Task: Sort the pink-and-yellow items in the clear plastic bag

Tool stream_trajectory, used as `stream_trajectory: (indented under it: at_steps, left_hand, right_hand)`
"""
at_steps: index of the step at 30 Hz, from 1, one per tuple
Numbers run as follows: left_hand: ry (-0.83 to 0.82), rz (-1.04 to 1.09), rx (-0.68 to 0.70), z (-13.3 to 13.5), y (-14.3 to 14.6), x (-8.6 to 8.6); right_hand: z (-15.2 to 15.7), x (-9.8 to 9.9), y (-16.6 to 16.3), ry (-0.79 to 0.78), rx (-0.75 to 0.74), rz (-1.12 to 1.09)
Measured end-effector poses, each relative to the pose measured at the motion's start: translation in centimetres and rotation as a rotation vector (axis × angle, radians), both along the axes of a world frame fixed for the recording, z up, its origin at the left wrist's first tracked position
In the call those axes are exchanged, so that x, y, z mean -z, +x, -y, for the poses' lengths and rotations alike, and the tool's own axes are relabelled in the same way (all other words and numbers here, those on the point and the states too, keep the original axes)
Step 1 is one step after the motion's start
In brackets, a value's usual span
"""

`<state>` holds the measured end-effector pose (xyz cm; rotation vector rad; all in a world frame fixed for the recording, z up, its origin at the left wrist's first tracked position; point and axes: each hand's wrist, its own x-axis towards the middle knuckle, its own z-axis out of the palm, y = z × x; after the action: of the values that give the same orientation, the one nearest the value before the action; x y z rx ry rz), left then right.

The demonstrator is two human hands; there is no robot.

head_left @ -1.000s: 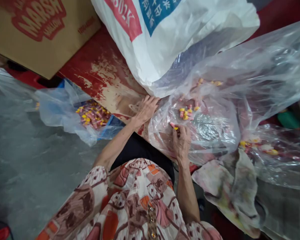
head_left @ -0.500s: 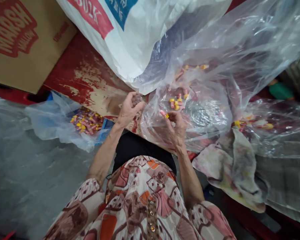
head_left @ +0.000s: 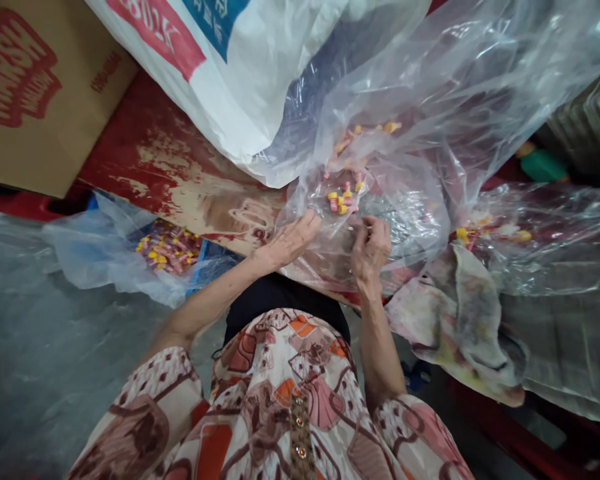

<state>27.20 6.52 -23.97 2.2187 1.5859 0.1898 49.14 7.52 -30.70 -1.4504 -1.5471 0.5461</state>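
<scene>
Head view: nearest are my two hands, left and right, side by side and apart over one end of the clear bag. My left fingers reach out nearly straight along its near edge, with nothing seen in them; my right fingers are curled in close to the thumb, and I can't tell whether they pinch anything. For work this small, I'd judge it best to keep the left palm flat so the slippery film stays taut, and to use only right thumb and forefinger, lightly, one piece at a time. Just beyond my fingertips lie the pieces, pink with yellow ends, on or under the film; I count about five yellow ends there, though some overlap. Off to my right are one cloth and, past it, a second group showing two yellow spots. Left, one blue bin holds a heap too many to count. Farther out come roughly three more yellow ends under film, then one white sack and one box.
</scene>
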Motion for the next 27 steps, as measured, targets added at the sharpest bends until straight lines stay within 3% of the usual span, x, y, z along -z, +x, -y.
stream_trajectory:
  at_steps: [2,5,9,14,17,19,23,27]
  left_hand:
    - [-0.017,0.116,0.005,-0.8,-1.1,-0.3]
    - [-0.049,0.310,-0.105,-1.1,-3.0,-0.8]
    - [0.086,0.172,-0.224,0.1,-3.1,-0.9]
    - [0.145,-0.083,-0.090,1.1,-1.3,-1.7]
    - [0.292,-0.114,-0.150,1.4,-1.2,-1.9]
    - [0.307,-0.110,-0.164,1.5,-1.4,-1.4]
    - [0.257,-0.019,-0.125,1.4,-2.1,0.0]
    - [0.364,0.124,-0.231,1.2,-3.0,0.7]
  right_hand:
    - [-1.6,0.5,0.5,-0.026,-0.001,0.058]
    - [-3.5,0.5,-0.2,-0.006,-0.168,0.117]
    - [-4.6,-0.6,-1.5,-0.057,-0.304,0.246]
    - [-4.5,-1.2,-0.7,-0.140,-0.215,0.340]
    - [-3.9,-0.9,0.3,-0.184,-0.126,0.342]
    - [-3.4,-0.8,0.9,-0.219,-0.078,0.320]
    - [-2.5,-1.7,1.4,-0.205,-0.009,0.134]
    - [-1.0,-3.4,-0.4,-0.100,-0.016,-0.137]
